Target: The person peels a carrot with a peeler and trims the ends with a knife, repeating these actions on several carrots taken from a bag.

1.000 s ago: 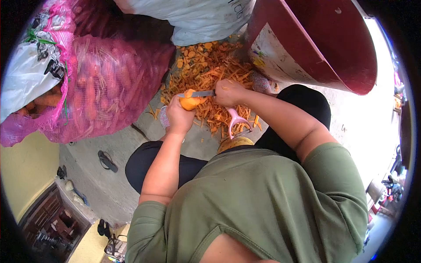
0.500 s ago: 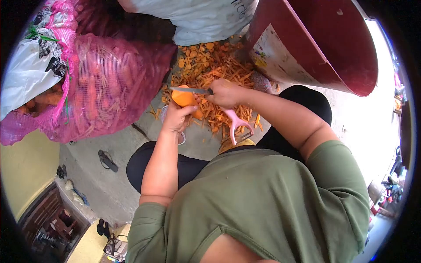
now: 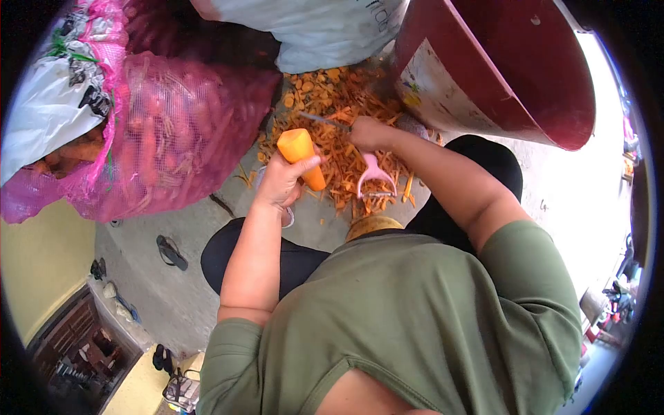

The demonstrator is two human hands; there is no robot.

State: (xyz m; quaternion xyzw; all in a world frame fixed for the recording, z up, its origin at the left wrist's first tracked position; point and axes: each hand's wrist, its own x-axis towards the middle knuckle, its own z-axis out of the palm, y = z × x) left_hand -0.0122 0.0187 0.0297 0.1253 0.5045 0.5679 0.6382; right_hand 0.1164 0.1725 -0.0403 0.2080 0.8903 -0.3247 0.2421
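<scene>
A peeled orange carrot is gripped in my left hand, its thick, flat-cut end pointing away from me. My right hand is closed round a knife, whose blade points left, above and apart from the carrot. A pink peeler hangs from the same hand, its blade end toward me. Below both hands, carrot peelings and round cut ends lie heaped on the floor. The handle of the knife is hidden by my fingers.
To the left stands a pink mesh sack full of carrots. A white sack is at the back, and a large dark red tub leans at the right. A flip-flop lies on the concrete floor.
The knife has moved off the carrot's thick end, to the right and away. My right hand has shifted right with the peeler, and the carrot is turned more upright in my left hand.
</scene>
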